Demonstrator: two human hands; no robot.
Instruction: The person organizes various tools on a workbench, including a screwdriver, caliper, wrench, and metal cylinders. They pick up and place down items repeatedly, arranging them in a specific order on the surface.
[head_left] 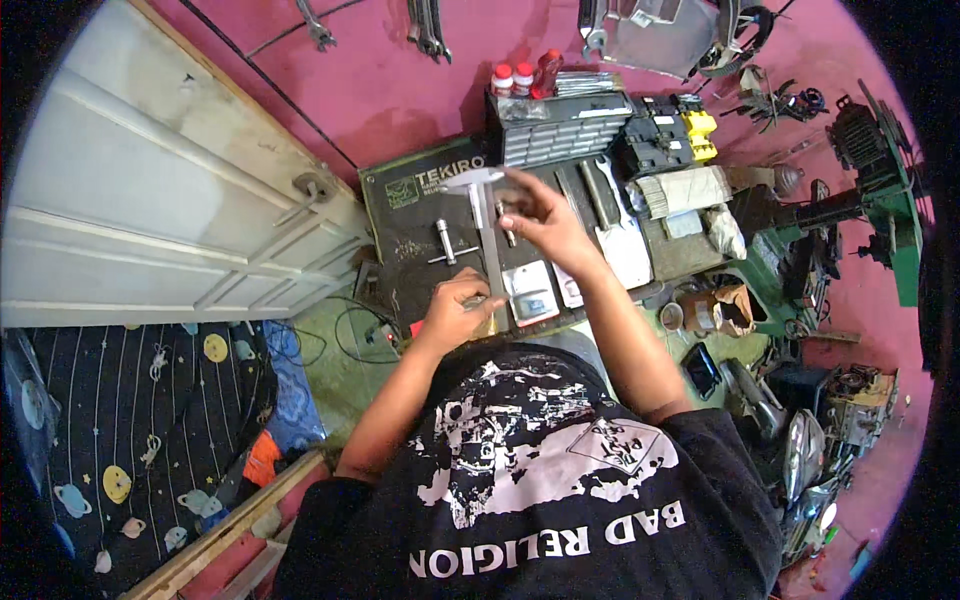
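Note:
A silver vernier caliper (pixel 490 240) stands upright in the picture over a dark work mat (pixel 410 250), its jaws at the far end. My left hand (pixel 460 312) is closed around the near end of its beam. My right hand (pixel 548 225) is beside the jaws, index finger and thumb apart; the index fingertip is close to the jaws, and I cannot tell whether it touches them. Under the right thumb shows a small metal cylinder (pixel 511 238), partly covered; whether it is held or lies on the mat is unclear. Left of the caliper lies a T-handle wrench (pixel 446 243).
A small-parts drawer cabinet (pixel 565 140) stands at the back, red-capped bottles (pixel 502 82) on top. Black and yellow cases (pixel 660 140) are to its right. A blister pack (pixel 530 293) lies near me. The white door (pixel 170 190) borders the left; a green machine (pixel 890 220) stands right.

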